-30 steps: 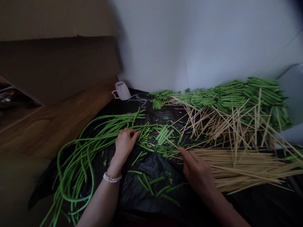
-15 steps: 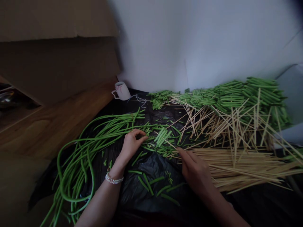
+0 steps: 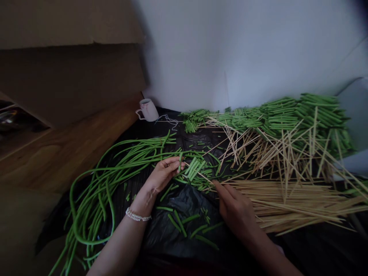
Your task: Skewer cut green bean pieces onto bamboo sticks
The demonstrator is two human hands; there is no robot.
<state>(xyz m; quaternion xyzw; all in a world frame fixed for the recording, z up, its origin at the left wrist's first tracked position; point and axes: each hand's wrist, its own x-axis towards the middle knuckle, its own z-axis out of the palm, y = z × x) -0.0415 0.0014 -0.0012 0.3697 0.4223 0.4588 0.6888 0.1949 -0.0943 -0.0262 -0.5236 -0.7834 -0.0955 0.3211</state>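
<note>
Central working area, seen from the head: my left hand [image 3: 165, 172] pinches one cut bean piece [image 3: 180, 161] between thumb and fingertips, the piece standing nearly upright with no gap between the pads and its skin. My right hand [image 3: 235, 203] has its thumb and forefinger closed on the lower end of a thin wooden skewer [image 3: 205, 177], the other fingers curled beneath. A short row of bean pieces [image 3: 195, 168] already sits side by side across that skewer, just beyond which the held piece faces the tip; whether the two touch I cannot tell. For a clean piercing, I judge, the skewer should stay steady and in line, the tip meeting the piece at mid-length and square to its side, with my left fingertips kept off the point's exit path. Pressure should be gentle, lest the bean split, and each piece slid snug and parallel to its neighbour. Loose cut pieces [image 3: 201, 187] lie beneath the row, within easy reach of my left hand.
</note>
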